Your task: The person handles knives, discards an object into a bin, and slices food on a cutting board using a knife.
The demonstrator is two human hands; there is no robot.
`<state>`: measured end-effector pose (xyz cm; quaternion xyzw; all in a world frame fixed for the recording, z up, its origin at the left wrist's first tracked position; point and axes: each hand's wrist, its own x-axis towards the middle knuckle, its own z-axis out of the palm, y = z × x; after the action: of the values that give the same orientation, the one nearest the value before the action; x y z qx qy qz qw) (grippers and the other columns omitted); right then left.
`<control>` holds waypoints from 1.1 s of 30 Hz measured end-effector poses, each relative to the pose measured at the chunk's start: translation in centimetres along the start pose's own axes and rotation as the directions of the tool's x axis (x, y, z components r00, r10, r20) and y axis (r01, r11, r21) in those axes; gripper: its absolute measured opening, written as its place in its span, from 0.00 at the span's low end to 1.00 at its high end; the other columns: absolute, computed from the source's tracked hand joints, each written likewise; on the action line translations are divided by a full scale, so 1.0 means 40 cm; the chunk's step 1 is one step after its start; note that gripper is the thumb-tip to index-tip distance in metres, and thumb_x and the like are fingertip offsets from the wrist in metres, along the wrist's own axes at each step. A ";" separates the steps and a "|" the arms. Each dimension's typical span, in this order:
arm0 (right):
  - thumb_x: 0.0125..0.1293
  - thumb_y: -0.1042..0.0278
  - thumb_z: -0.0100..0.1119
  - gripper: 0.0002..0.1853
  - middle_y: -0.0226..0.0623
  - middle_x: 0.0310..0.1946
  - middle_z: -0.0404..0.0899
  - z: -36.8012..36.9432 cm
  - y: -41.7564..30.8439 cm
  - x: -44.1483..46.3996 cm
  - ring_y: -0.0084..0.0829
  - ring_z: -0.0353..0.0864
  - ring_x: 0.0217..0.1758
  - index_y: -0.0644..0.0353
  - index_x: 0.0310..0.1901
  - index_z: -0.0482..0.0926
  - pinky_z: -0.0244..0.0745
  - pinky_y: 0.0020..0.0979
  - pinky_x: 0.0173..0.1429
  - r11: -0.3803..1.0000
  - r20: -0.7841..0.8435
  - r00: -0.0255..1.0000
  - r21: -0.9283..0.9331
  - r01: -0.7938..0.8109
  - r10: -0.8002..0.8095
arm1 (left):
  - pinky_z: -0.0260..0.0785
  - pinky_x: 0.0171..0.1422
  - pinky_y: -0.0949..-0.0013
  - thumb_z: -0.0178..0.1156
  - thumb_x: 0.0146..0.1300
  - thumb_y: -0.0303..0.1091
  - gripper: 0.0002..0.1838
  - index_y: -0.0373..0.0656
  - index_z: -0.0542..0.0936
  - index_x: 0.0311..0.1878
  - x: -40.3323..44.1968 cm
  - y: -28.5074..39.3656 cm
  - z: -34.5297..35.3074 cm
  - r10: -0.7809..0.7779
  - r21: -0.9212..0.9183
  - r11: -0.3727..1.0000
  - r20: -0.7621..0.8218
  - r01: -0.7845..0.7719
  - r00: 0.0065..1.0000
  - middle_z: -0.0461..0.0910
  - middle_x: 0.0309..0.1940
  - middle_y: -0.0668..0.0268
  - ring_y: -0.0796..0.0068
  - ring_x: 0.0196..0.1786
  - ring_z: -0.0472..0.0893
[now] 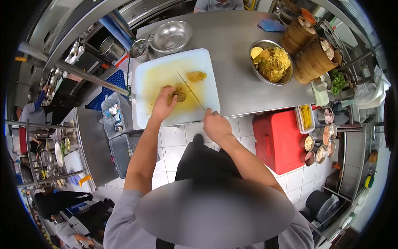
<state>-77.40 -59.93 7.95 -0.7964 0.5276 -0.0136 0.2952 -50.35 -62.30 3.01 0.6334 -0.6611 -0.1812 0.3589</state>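
On the white cutting board, stained yellow in its middle, my left hand holds a brownish-yellow food piece down with its fingertips. My right hand is closed on the handle of a knife, whose blade slants up and left across the board, just right of that piece. Beyond the blade lies a second yellow piece, touched by neither hand. The knife's handle is mostly hidden in my right fist.
Behind the board stand a steel bowl and a steel pot. A bowl of yellow shreds and bamboo steamers are at the right. A red box stands below the table's edge. Several people are around.
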 end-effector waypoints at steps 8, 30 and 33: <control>0.71 0.72 0.53 0.13 0.63 0.40 0.86 0.064 -0.085 0.006 0.58 0.92 0.40 0.71 0.51 0.72 0.89 0.52 0.45 0.987 0.018 0.993 -0.119 -0.112 0.115 | 0.75 0.65 0.55 0.66 0.68 0.30 0.14 0.42 0.77 0.55 0.040 -0.046 0.019 0.103 -0.125 0.988 0.082 -0.092 0.991 0.79 0.57 0.57 0.49 0.58 0.80; 0.71 0.73 0.52 0.16 0.59 0.37 0.87 -0.021 -0.200 -0.063 0.58 0.91 0.37 0.70 0.57 0.71 0.88 0.53 0.41 0.949 0.038 0.984 -0.274 -0.156 0.173 | 0.76 0.66 0.57 0.69 0.64 0.33 0.14 0.42 0.81 0.51 0.062 -0.108 0.040 0.215 -0.086 0.974 0.084 -0.208 0.973 0.80 0.58 0.60 0.53 0.62 0.78; 0.71 0.73 0.51 0.15 0.60 0.36 0.87 -0.029 -0.206 -0.049 0.59 0.91 0.38 0.69 0.56 0.71 0.88 0.54 0.42 0.958 0.041 0.983 -0.233 -0.166 0.181 | 0.76 0.65 0.56 0.70 0.64 0.32 0.14 0.42 0.81 0.51 0.071 -0.108 0.037 0.235 -0.096 0.969 0.072 -0.228 0.969 0.80 0.58 0.60 0.52 0.62 0.78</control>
<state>-71.80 -56.58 13.45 -0.7758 0.5841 0.0978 0.2179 -48.17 -65.92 -0.29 0.5277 -0.7363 -0.1927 0.3771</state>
